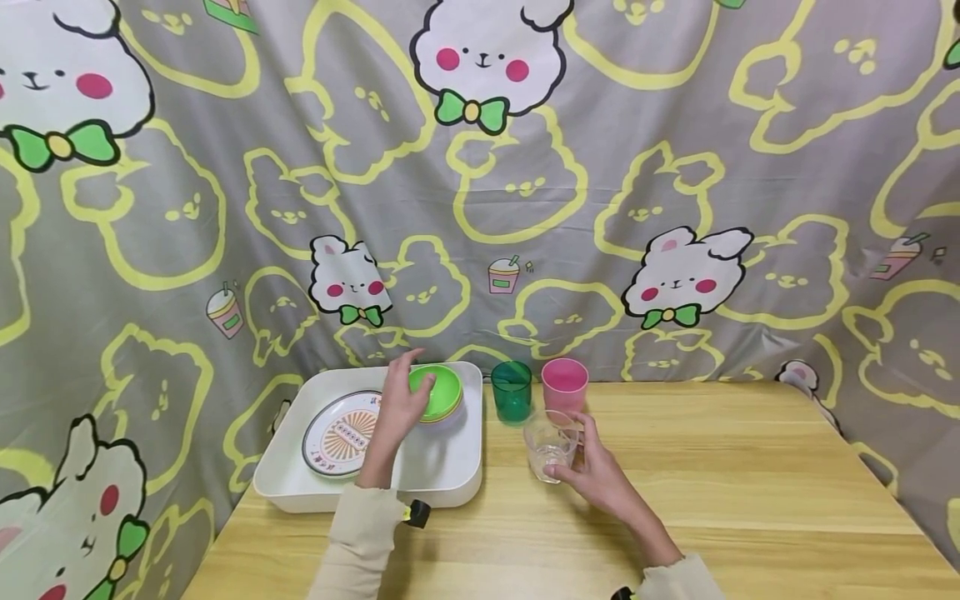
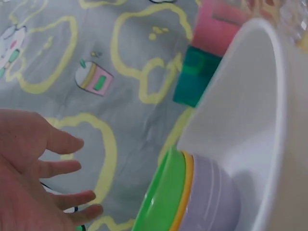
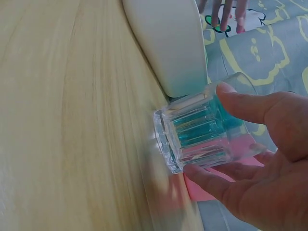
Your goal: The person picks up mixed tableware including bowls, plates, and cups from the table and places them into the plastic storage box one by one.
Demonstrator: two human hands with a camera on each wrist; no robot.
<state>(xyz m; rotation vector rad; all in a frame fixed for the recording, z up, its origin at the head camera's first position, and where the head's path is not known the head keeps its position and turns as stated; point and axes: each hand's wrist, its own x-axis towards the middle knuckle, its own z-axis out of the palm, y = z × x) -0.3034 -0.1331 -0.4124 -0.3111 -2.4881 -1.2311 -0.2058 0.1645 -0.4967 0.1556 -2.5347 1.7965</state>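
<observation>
A stack of nested bowls, green on top with yellow and pale purple below, (image 1: 437,393) sits at the right side of a white tray (image 1: 468,467). My left hand (image 1: 406,400) hovers beside the stack's left rim; in the left wrist view its loosely spread fingers are apart from the green bowl (image 2: 163,197). My right hand (image 1: 596,471) grips a clear ribbed cup (image 1: 551,450), thumb on one side and fingers on the other. In the right wrist view the base of the clear cup (image 3: 168,142) is right at the tabletop.
Behind the clear cup stand a green see-through cup (image 1: 512,396) and a pink cup (image 1: 565,385), side by side. A patterned plate (image 1: 341,437) lies in the tray's left part. The wooden table (image 1: 720,483) ends at a printed curtain (image 1: 600,192).
</observation>
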